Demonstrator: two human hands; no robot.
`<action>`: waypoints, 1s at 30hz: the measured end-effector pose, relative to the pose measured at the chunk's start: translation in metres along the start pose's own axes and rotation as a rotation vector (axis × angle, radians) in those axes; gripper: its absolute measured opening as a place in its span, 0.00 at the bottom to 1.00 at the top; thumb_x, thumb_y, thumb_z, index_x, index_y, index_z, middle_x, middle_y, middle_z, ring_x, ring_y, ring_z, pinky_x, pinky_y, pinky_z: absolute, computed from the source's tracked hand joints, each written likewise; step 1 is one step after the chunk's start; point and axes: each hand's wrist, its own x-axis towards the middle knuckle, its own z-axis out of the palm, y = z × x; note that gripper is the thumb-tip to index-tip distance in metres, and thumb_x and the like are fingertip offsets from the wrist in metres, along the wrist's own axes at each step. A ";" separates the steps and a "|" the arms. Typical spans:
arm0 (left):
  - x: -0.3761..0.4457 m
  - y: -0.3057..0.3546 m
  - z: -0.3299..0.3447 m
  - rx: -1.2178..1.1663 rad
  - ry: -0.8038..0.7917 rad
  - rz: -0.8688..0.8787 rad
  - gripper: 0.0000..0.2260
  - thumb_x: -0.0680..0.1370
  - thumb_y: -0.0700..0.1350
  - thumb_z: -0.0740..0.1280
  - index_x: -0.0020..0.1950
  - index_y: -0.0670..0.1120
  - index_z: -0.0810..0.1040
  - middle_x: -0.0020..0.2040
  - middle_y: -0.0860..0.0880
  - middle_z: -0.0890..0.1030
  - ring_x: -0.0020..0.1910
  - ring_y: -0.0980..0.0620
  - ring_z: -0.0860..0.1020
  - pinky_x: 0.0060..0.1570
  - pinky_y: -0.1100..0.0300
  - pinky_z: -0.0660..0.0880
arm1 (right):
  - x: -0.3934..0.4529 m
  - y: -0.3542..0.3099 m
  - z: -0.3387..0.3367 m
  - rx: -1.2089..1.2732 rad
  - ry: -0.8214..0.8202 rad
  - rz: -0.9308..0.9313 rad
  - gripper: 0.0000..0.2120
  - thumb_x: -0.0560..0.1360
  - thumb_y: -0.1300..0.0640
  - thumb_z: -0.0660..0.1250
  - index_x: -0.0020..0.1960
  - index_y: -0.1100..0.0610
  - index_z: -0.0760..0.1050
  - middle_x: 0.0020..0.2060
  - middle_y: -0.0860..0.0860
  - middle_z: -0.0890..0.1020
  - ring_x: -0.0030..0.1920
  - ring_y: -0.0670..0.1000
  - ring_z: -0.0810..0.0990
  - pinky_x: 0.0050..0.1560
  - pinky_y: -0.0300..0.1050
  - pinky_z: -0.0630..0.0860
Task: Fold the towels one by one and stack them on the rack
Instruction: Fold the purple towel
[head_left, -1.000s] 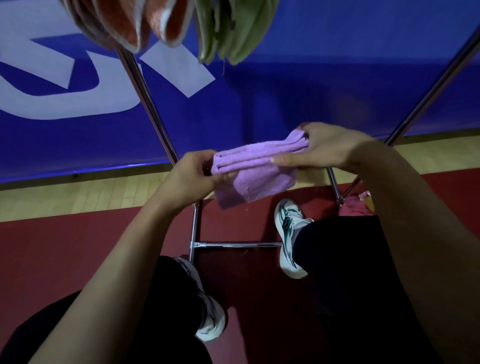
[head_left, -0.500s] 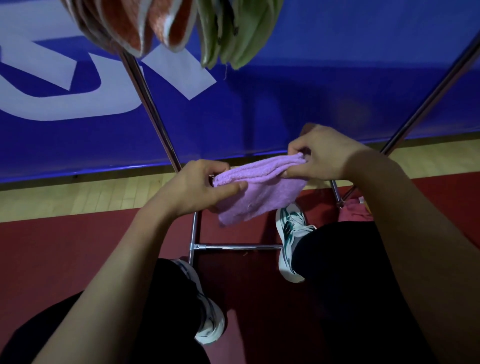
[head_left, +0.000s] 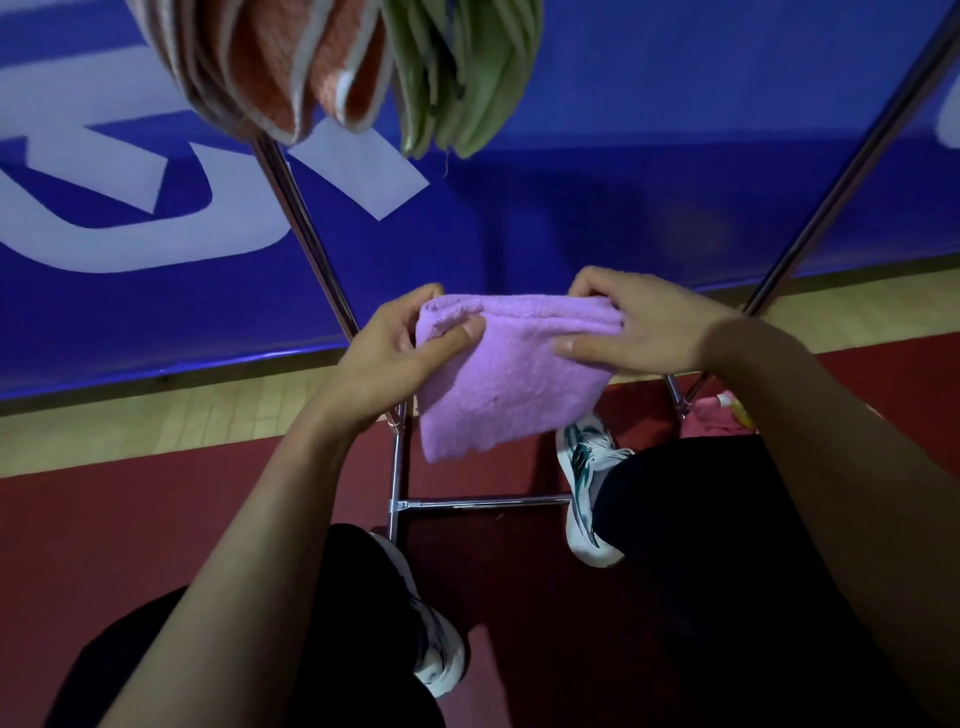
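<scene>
1. Lilac terry cloth is what you have in hand: a small lilac terry towel, already folded into a thick pad, held in the air above the red floor mat and in front of the chrome tube rack.
2. Your left hand pinches the towel's left end, thumb on the near face and fingers curled round the far edge.
3. Your right hand grips the right end, fingers curled over the top fold and thumb pressing flat on the near face. The hands are apart, one at each end of the towel.
4. You look to be squaring off the last fold. The next move calls for keeping the layers pinched together while you lift the towel up to the rack.
5. At the far top, orange-and-white folded towels and pale green folded towels already hang over the rack, but the frame cuts off the bar they rest on.
6. How many layers the lilac towel has is hard to make out, and a pink item by the rack's right foot is too hidden to name.
</scene>
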 end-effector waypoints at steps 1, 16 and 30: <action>-0.001 0.004 0.002 0.001 -0.027 0.013 0.18 0.81 0.52 0.72 0.45 0.39 0.71 0.36 0.49 0.71 0.36 0.54 0.70 0.34 0.61 0.67 | -0.004 -0.005 0.004 0.002 0.010 -0.004 0.24 0.70 0.35 0.74 0.56 0.48 0.72 0.48 0.44 0.83 0.47 0.49 0.80 0.48 0.46 0.76; -0.036 -0.001 0.014 0.109 -0.583 -0.275 0.21 0.77 0.53 0.77 0.67 0.48 0.79 0.58 0.48 0.86 0.56 0.50 0.85 0.60 0.41 0.81 | -0.011 -0.031 0.033 0.062 0.040 -0.175 0.17 0.79 0.45 0.68 0.38 0.56 0.75 0.32 0.48 0.78 0.36 0.42 0.74 0.37 0.41 0.70; -0.028 0.030 0.009 -0.018 -0.023 -0.063 0.16 0.80 0.47 0.74 0.63 0.46 0.73 0.35 0.42 0.86 0.37 0.44 0.88 0.42 0.58 0.83 | 0.013 0.002 0.009 0.266 0.334 0.138 0.15 0.85 0.49 0.59 0.68 0.51 0.75 0.63 0.49 0.82 0.63 0.52 0.78 0.54 0.42 0.67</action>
